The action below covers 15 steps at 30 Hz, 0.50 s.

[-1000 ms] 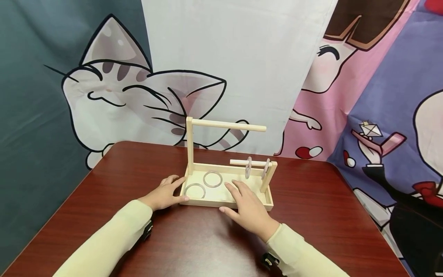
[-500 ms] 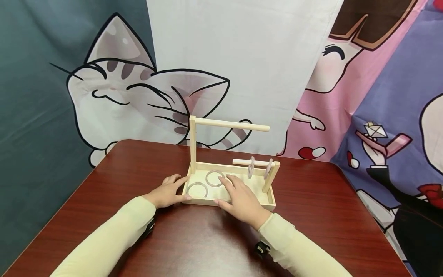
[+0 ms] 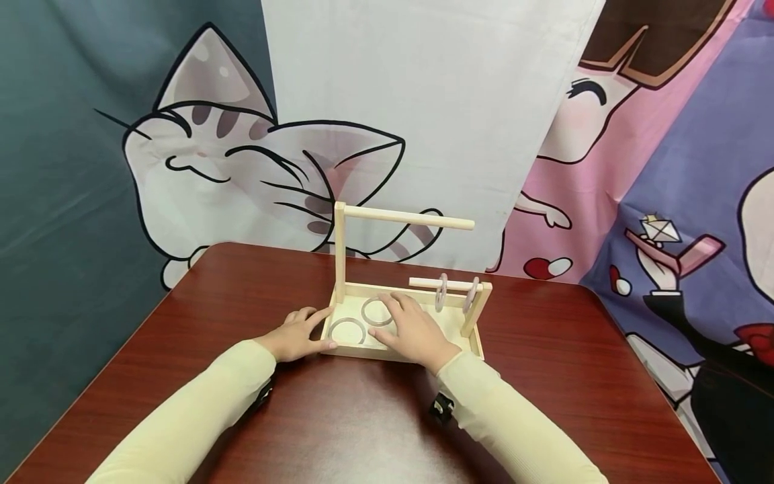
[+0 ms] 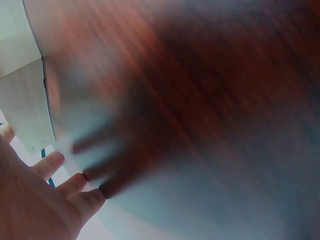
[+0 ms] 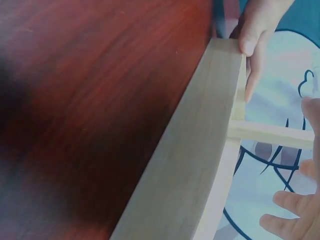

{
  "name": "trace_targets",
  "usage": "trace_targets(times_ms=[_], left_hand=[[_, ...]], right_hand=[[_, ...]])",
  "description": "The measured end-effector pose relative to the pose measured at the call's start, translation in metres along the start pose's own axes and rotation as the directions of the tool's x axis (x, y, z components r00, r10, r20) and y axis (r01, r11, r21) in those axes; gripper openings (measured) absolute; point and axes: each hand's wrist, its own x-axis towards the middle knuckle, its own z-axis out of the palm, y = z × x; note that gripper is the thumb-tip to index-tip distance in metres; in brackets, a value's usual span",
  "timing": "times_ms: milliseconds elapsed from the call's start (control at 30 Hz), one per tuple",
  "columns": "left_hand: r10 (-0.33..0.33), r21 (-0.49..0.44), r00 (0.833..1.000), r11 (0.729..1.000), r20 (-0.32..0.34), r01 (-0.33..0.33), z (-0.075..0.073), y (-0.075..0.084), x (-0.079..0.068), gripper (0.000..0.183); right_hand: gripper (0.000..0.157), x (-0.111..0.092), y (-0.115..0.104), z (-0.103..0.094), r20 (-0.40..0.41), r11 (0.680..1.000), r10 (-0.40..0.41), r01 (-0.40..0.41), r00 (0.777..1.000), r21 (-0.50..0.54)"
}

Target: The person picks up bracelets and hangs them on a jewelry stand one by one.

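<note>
A pale wooden stand has a shallow tray base (image 3: pixel 411 292), a tall post with an upper rod (image 3: pixel 411 216) and a short post with a lower rod (image 3: pixel 423 282). My left hand (image 3: pixel 296 336) holds the tray's left end, thumb at the front corner, index finger along the end wall. Over the tray is my right hand (image 3: pixel 414 331), fingers spread and slightly bent, fingertips overlapping a pale ring (image 3: pixel 365 319). Another ring (image 3: pixel 347 341) lies in the tray's front left. Two rings hang on the lower rod, a left one (image 3: pixel 440 299) and a right one (image 3: pixel 469 300).
The stand sits on a reddish-brown table (image 3: pixel 290 417). Behind the table hangs a cartoon-printed cloth (image 3: pixel 471 121) with a cat at left. The upper rod stretches rightward above the tray, its right end free.
My right hand has moved left and farther in over the tray, reaching the back ring. My left hand stays on the tray's left end. The whole view has shifted slightly.
</note>
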Motion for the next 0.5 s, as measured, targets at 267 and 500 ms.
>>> trace_targets(times_ms=[267,500], left_hand=[[-0.006,0.008,1.0,1.0,0.021,0.006,-0.002,-0.001,0.001,0.085],[-0.007,0.009,1.0,1.0,0.014,0.007,0.007,-0.013,0.009,0.09]], right_hand=[[0.07,0.02,0.001,0.007,0.095,0.994,0.112,-0.112,0.989,-0.013],[0.07,0.03,0.004,0.013,0.17,0.987,0.161,-0.162,0.972,-0.006]])
